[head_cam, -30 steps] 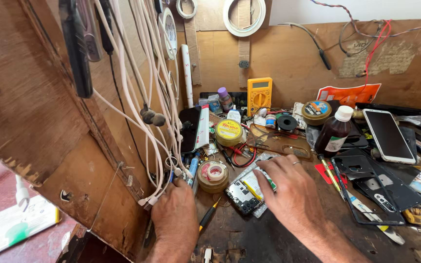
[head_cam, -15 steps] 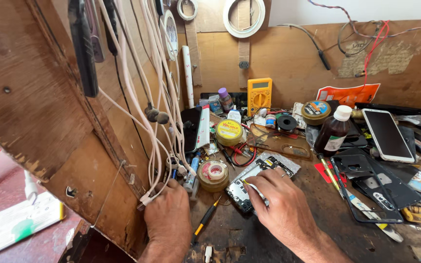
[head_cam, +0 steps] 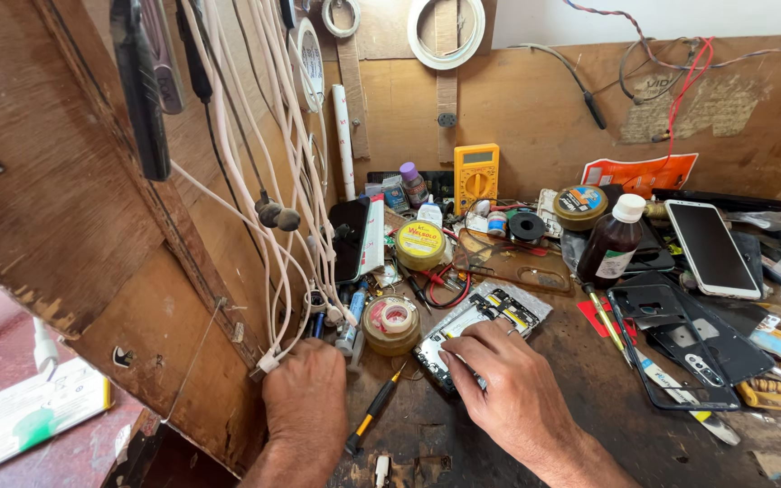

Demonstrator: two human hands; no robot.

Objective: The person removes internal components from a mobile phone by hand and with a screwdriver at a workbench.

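Both hands rest low in the frame: right hand presses fingertips on the opened phone at centre bench, internals exposed; left hand, loosely curled, touches white cables.

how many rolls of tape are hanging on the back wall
2. A small roll hangs at the top, left of centre, and a larger white roll hangs just right of it, over a wooden strip. Both are cut off by the frame's top edge; more may hang above.
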